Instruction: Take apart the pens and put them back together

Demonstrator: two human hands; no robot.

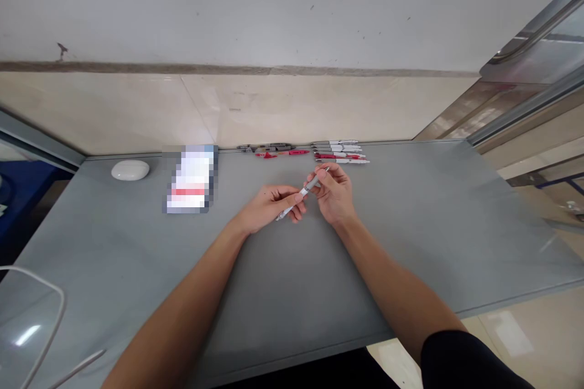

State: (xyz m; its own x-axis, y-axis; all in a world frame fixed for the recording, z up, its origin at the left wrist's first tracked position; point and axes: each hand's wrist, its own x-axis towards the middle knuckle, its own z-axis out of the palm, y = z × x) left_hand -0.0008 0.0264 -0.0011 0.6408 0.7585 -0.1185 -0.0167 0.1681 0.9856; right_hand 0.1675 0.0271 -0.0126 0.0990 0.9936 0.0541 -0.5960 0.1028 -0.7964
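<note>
Both of my hands hold one slim grey and white pen [308, 187] above the middle of the grey table [410, 237]. My left hand [269, 206] pinches its lower end, fingers closed. My right hand [335, 191] grips its upper end, fingers curled round it. The pen slants up to the right between them.
Several pens lie in rows at the table's far edge: grey ones [267, 147], red ones [283, 153], and white and red ones [341, 152]. A white oval case [130, 170] and a blurred white packet [191, 179] lie at the far left. A white cable [41, 316] curves at the near left.
</note>
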